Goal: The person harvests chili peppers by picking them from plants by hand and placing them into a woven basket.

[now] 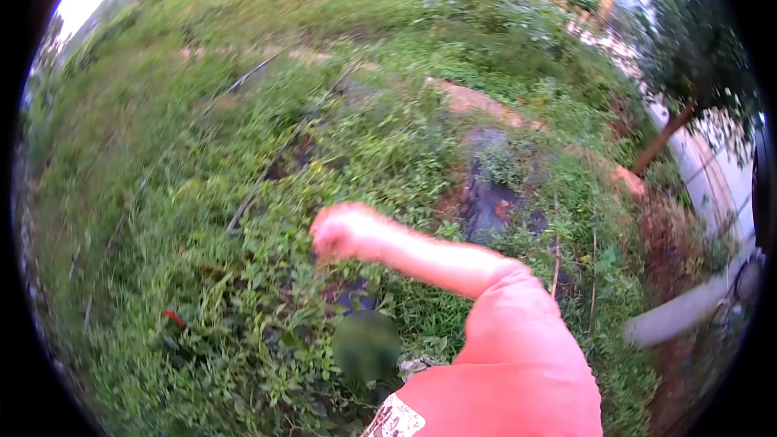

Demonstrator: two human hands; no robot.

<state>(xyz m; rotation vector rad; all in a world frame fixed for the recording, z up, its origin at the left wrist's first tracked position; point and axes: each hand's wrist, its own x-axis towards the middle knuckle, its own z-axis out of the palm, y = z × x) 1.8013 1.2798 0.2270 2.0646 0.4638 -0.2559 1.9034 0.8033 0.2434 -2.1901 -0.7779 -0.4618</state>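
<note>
The right hand (344,231) is over the green plants (271,271), its arm reaching in from the right. Its fingers look curled, but blur hides how far, and whether they grip anything. A small red thing (174,318) lies among the leaves; dark sheeting (490,198) shows beyond the forearm.

Upper garment was a coral-red T-shirt (526,388). The short right sleeve (514,307) showed creases and ended near the elbow. A white print (395,419) with dark markings, too small to read, marked the front.
</note>
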